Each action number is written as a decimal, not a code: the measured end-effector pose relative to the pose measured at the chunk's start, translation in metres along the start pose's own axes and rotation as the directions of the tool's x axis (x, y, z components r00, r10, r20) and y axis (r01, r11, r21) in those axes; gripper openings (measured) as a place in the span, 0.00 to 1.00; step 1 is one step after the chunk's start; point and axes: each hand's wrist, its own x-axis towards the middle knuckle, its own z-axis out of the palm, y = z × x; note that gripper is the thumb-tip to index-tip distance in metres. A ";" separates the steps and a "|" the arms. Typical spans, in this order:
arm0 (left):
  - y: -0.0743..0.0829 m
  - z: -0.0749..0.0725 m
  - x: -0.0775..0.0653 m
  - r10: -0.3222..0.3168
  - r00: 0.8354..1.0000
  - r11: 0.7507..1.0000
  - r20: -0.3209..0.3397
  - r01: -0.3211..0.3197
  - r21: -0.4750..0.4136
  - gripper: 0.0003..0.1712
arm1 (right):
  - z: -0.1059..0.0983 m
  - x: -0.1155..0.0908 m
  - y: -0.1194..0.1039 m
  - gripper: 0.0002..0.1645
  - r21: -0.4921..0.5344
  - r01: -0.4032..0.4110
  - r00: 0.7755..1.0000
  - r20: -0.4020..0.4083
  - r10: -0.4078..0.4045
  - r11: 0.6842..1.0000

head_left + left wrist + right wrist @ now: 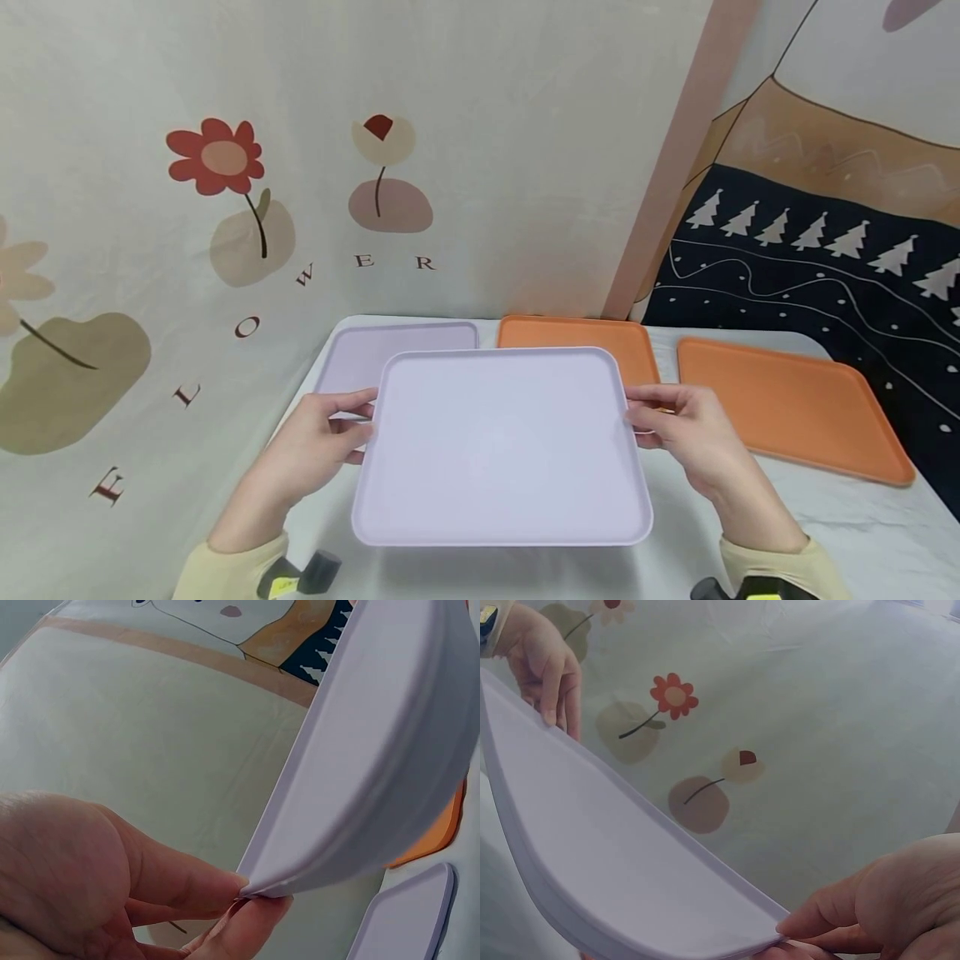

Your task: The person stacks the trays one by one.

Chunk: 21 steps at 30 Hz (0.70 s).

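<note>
A pale lavender rectangular tray [498, 450] with rounded corners is held up above the white table, tilted so its inner face shows in the head view. My left hand [318, 437] pinches its left rim between thumb and fingers. On the opposite side my right hand [686, 429] pinches the right rim. Both wrist views show thumb and fingertips meeting on the tray's edge, and nothing lies in the tray. Behind it, partly covered, are another lavender tray [405, 337] at the left and an orange tray [577, 333] in the middle.
A second orange tray [795, 408] lies on the white-covered table [862, 521] at the right, with a grey edge of something showing behind it. A cloth backdrop [510, 150] with printed flowers and letters rises at the back and left; a dark printed part [787, 275] hangs at the right.
</note>
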 end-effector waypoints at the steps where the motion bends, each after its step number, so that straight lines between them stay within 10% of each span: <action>1: 0.000 0.001 0.000 -0.002 1.000 1.000 0.001 0.002 -0.003 0.30 | -0.001 0.000 0.000 0.24 0.001 -0.001 1.000 -0.002 0.001 1.000; 21: 0.003 0.019 0.010 0.017 1.000 1.000 0.011 -0.017 -0.023 0.30 | -0.018 -0.005 0.007 0.25 -0.014 -0.025 0.999 -0.031 0.024 1.000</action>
